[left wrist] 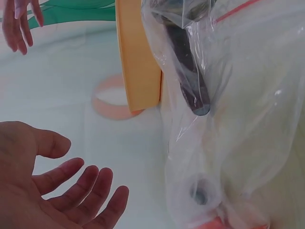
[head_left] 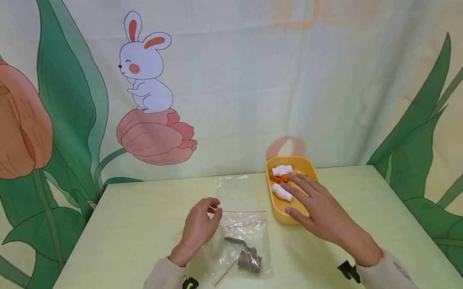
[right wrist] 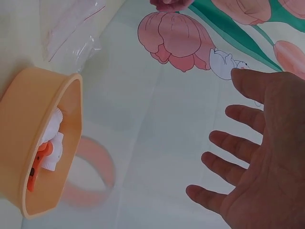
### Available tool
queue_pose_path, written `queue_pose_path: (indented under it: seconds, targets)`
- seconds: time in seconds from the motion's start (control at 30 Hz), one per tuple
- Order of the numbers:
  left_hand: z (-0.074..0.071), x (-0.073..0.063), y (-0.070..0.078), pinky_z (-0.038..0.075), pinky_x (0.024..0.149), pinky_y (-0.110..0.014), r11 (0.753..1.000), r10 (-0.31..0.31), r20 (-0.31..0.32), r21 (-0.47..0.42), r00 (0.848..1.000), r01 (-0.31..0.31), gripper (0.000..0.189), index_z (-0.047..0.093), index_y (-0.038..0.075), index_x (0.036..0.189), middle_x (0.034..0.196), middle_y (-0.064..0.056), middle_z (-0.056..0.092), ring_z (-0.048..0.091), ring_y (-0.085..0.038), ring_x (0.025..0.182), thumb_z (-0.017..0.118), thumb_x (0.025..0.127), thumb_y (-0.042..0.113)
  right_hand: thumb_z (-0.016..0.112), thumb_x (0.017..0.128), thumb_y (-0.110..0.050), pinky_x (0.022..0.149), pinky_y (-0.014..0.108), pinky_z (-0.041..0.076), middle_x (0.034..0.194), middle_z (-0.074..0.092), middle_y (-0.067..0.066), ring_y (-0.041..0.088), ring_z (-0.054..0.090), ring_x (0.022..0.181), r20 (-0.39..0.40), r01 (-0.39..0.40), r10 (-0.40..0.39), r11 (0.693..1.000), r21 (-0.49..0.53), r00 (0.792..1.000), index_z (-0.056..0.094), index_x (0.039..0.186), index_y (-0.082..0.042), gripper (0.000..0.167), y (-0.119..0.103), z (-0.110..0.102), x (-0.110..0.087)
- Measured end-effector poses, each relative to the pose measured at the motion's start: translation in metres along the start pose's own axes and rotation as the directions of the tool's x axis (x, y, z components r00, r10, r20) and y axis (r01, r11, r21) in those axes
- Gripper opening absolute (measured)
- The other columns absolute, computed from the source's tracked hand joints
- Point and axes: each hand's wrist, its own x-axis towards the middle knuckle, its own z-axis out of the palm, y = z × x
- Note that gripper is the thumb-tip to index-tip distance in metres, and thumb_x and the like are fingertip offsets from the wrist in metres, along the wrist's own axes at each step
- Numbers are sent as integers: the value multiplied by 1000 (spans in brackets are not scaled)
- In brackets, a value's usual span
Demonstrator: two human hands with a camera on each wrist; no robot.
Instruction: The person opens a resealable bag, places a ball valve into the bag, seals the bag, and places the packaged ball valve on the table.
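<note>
My left hand (head_left: 200, 226) hovers beside clear zip bags, its fingers loosely bent and holding nothing. In one bag lies a grey metal ball valve (head_left: 249, 260) with a lever handle (left wrist: 188, 71). The left wrist view also shows a white tube-ended piece (left wrist: 202, 191) with red beside it under the plastic; the left hand hides that spot in the head view. My right hand (head_left: 324, 207) is spread above a yellow tray (head_left: 277, 217), fingers apart and empty. Inside the tray are white plastic valves (head_left: 283, 191) with an orange handle (right wrist: 40, 164).
Another flat clear bag (head_left: 237, 190) lies at the table's back edge, behind the valve's bag. The tray stands close against a printed cloth backdrop (head_left: 227, 74) with a rabbit and tulips. Pale green table surface (head_left: 122, 239) extends left of the bags.
</note>
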Motion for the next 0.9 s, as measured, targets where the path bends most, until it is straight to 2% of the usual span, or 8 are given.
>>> queue_pose_path:
  seconds: [0.23,0.37,0.53,0.63,0.77,0.9]
  targets:
    - [-8,0,3,53,78,-41,996,73,14,51,997,-74,26,65,8,117,114,-8,66,65,-26,101,63,94,21,66,93,-38,116,56,30,152,43,10,35,36,143,-14,10,-10,999,40,1000,48,145,-16,59,4,12,8]
    - [-10,0,4,54,88,-46,983,133,30,125,991,-135,34,63,10,125,127,-7,62,62,-27,115,64,94,23,65,93,-38,116,56,30,153,42,11,37,38,142,-16,12,-12,999,53,1000,48,145,-15,60,6,20,11]
    - [-13,2,2,49,102,-50,952,204,111,210,973,-224,50,54,11,138,145,-11,51,47,-30,135,66,92,27,63,94,-40,115,56,31,155,39,8,35,35,144,4,5,-5,998,55,1000,43,149,-16,63,8,28,15]
    - [-14,5,2,40,111,-52,934,229,181,236,957,-268,60,46,12,145,153,-12,43,38,-34,142,67,92,30,63,94,-40,115,56,30,156,38,7,34,33,146,21,-3,1,998,58,1000,39,151,-19,65,7,31,17]
    - [-13,12,4,27,119,-52,921,229,252,257,940,-293,68,39,12,150,158,-14,34,29,-38,147,67,92,35,61,95,-41,115,57,30,157,36,6,33,33,145,37,-4,2,998,58,999,37,152,-21,65,6,33,17]
    - [-8,27,6,24,121,-51,911,222,293,279,930,-305,71,36,12,152,160,-15,30,27,-39,148,65,93,37,61,95,-41,115,56,30,156,38,7,31,36,143,30,9,-11,999,53,1000,40,150,-19,63,4,33,17]
